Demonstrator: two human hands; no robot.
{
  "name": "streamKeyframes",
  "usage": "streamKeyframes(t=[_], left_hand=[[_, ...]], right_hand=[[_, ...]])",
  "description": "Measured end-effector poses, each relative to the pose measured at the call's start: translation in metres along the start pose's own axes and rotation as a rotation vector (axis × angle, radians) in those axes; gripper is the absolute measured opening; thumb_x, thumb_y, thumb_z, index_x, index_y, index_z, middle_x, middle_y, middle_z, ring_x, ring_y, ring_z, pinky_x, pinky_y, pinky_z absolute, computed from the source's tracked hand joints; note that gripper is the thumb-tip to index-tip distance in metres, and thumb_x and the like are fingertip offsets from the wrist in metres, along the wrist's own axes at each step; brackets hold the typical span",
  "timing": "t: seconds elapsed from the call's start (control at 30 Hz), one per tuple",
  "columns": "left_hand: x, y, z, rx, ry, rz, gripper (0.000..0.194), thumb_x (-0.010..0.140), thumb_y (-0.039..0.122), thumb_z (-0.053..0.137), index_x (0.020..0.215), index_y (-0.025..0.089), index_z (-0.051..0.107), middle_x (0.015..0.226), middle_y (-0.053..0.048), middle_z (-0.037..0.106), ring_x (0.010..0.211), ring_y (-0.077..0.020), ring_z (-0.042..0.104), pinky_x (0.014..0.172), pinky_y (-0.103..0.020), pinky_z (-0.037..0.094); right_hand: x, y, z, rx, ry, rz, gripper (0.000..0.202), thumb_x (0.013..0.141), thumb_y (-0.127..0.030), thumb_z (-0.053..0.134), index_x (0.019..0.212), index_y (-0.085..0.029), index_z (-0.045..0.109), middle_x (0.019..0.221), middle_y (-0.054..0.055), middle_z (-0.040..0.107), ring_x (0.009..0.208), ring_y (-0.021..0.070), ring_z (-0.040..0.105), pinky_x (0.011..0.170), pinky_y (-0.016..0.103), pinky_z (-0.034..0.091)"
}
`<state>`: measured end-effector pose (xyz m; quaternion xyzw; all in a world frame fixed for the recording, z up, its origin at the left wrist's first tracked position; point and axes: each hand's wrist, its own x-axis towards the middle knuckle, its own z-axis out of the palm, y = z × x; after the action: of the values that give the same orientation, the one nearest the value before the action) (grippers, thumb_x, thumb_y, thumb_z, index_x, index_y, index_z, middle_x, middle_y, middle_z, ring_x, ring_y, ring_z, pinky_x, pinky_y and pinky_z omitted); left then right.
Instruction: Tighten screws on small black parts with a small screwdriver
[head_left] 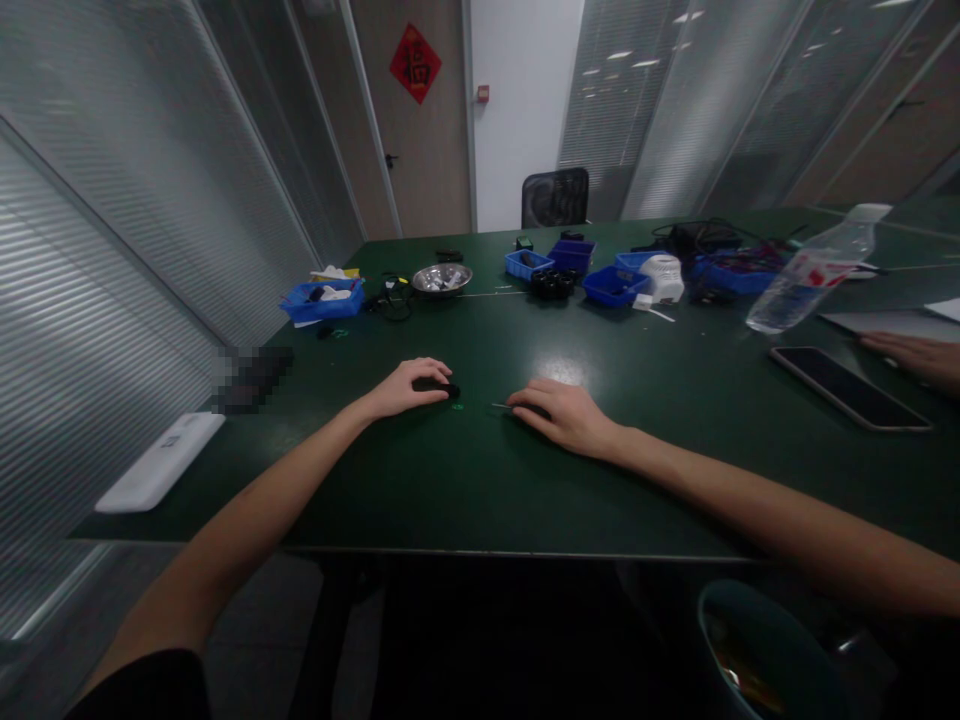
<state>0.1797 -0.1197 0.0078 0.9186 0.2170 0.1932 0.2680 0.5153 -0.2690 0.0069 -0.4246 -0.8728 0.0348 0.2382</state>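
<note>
On the dark green table (450,480), my left hand (411,387) has its fingers closed round a small black object (451,390). A tiny green piece (457,407) lies on the table just below that object. To the right, my right hand (559,413) rests on the table, closed on a thin metal tool (500,405) whose tip points left toward the green piece. The tool's handle is mostly hidden by my fingers. The two hands are apart, and the tool does not touch the black object.
Toward the back are a steel bowl (442,281), a blue tray (322,302), several blue bins and cables. A plastic bottle (817,270) and a phone (850,388) are at right, near another person's hand (915,357). A white case (161,462) sits at left.
</note>
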Motion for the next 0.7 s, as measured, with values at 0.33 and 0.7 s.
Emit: streamKeyframes(t=[0.33,0.7], left_hand=[[0.005,0.015,0.011,0.017,-0.081,0.056,0.027,0.095,0.046,0.073,0.111,0.025,0.077,0.141,-0.008,0.066,0.142,-0.0276,0.051,0.122,-0.05,0.031],[-0.015,-0.059,-0.036,0.075,0.116,-0.16,0.036,0.093,0.055,0.068,0.109,0.023,0.074,0.137,-0.009,0.067,0.128,-0.0278,0.062,0.113,-0.047,0.045]], right_hand=[[0.001,-0.004,-0.003,0.007,-0.018,0.02,0.029,0.111,-0.038,0.048,0.124,-0.023,0.069,0.111,0.008,0.072,0.1,0.0226,0.067,0.081,0.034,0.051],[-0.001,-0.002,-0.003,0.008,-0.024,0.008,0.029,0.111,-0.038,0.048,0.125,-0.023,0.068,0.112,0.008,0.072,0.099,0.0222,0.067,0.08,0.035,0.051]])
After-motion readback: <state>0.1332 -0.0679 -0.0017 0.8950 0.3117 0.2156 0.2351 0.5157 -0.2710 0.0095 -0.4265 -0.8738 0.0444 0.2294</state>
